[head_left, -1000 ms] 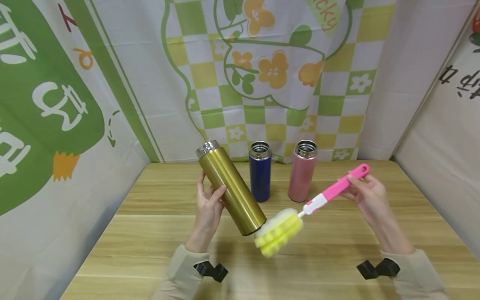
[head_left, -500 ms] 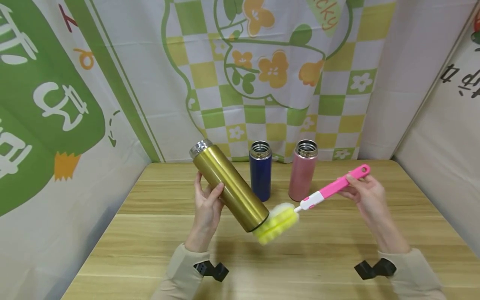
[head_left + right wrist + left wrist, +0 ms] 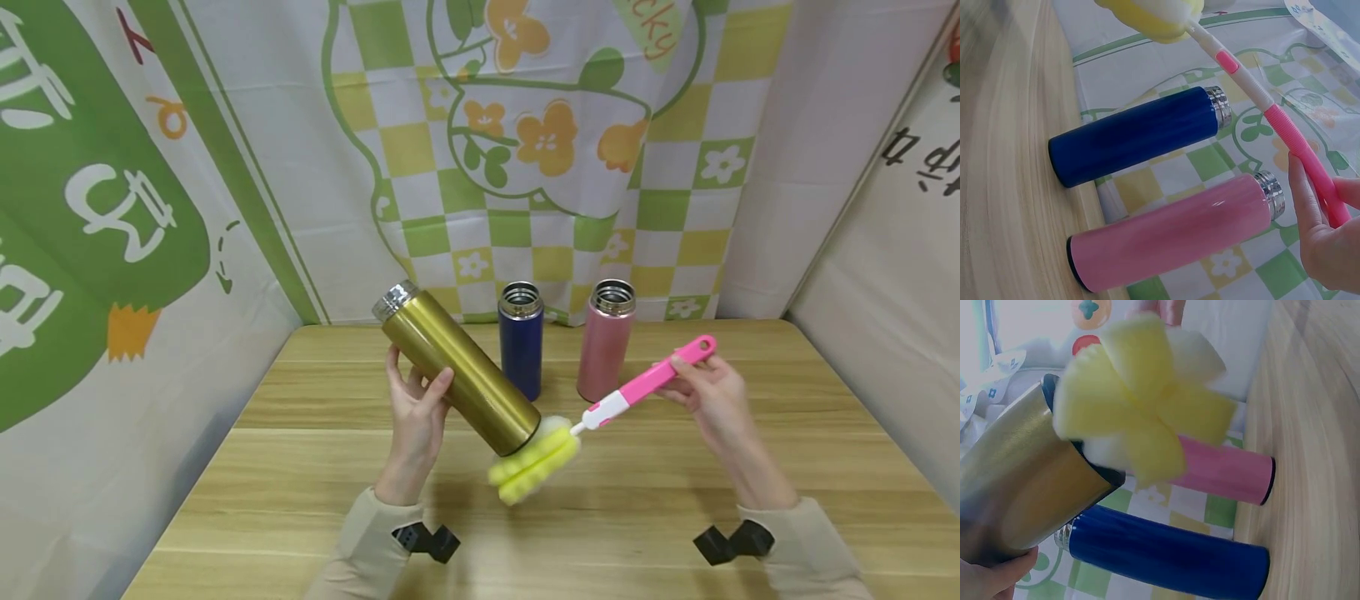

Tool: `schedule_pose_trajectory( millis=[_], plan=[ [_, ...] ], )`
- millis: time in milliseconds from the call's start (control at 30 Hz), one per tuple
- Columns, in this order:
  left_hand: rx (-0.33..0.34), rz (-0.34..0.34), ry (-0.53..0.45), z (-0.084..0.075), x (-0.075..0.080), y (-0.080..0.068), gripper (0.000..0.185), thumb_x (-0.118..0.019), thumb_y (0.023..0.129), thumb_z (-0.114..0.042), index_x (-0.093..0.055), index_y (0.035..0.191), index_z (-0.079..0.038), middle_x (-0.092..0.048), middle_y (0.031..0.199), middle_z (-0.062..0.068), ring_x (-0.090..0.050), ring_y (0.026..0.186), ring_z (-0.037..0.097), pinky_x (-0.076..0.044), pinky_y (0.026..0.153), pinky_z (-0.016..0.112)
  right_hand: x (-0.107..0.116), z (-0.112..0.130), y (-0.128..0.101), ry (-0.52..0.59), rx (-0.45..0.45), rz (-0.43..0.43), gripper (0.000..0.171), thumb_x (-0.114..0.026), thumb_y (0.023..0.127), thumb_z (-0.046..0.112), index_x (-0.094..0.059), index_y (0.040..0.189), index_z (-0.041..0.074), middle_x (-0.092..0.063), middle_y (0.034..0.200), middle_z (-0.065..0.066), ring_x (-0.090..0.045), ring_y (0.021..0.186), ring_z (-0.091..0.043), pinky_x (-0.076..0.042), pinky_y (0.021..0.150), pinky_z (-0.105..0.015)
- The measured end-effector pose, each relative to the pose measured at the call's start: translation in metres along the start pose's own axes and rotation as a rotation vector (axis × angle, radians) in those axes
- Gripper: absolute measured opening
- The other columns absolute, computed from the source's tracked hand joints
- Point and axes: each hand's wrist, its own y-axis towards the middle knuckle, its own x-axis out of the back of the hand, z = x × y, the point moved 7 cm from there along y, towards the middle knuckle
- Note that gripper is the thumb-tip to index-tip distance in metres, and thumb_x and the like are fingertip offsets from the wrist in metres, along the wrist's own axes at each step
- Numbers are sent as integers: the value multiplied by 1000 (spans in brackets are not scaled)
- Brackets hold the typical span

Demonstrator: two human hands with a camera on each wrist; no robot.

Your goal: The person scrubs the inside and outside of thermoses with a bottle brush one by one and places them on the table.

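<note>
My left hand (image 3: 414, 408) grips a gold flask (image 3: 457, 371) held tilted above the wooden table (image 3: 300, 467), its silver mouth up to the left and its base down to the right. My right hand (image 3: 705, 387) holds the pink handle of a bottle brush (image 3: 645, 382). The brush's yellow and white sponge head (image 3: 534, 462) presses against the flask's base. In the left wrist view the sponge head (image 3: 1141, 409) sits at the gold flask (image 3: 1022, 487). In the right wrist view my fingers (image 3: 1310, 212) curl round the pink handle (image 3: 1304, 150).
A blue flask (image 3: 521, 340) and a pink flask (image 3: 606, 340) stand upright and open-topped at the back of the table, just behind the gold one. Patterned cloth (image 3: 525, 150) hangs behind and at both sides. Bare wood lies in front of my hands.
The gold flask has tilted further, its mouth moving left. The brush and my right hand have shifted left and slightly down, with the sponge head sliding under the flask's base.
</note>
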Motion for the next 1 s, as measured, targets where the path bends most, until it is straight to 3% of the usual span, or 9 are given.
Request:
schedule_pose_trajectory(
  millis=[233,367,567,733,933,1000],
  plan=[
    [-30,15,76,0,3,-2,89,-55,75,14,-3,138,-22,-36,119,11,-49,101,21,-45,84,35,2,1,-4,17,-30,-12,9,-53,86,1,-51,94,0,-65,82,-12,-65,71,-20,-50,71,-29],
    [-53,34,136,-2,5,-3,90,-53,74,16,-2,139,-21,-38,118,10,-50,102,22,-45,85,34,17,-4,0,-1,-24,-7,17,-56,85,5,-49,98,-3,-65,85,-13,-65,74,-21,-49,74,-32],
    [-84,54,234,-5,8,-5,87,-53,73,17,-5,138,-16,-42,118,7,-51,101,20,-45,84,31,93,-39,27,43,27,0,21,-53,86,1,-51,106,-3,-62,95,-21,-63,82,-31,-48,76,-40],
    [-95,40,302,-10,15,-2,83,-54,70,20,-16,136,-12,-42,117,6,-50,99,18,-46,82,29,121,-35,26,133,28,-62,22,-50,85,-6,-51,108,-4,-61,98,-25,-60,87,-37,-47,76,-44],
    [-103,37,453,-18,26,7,81,-60,67,20,-24,132,-12,-40,118,5,-50,101,19,-47,81,28,203,-48,36,121,162,-176,30,-53,85,-2,-48,115,-5,-59,103,-26,-57,93,-40,-43,79,-48],
    [-100,33,516,-21,29,10,81,-63,67,18,-23,131,-12,-40,116,5,-51,99,19,-47,79,27,214,-46,34,126,173,-183,32,-54,85,-2,-47,116,-5,-58,104,-25,-56,95,-41,-42,80,-48]
  ],
)
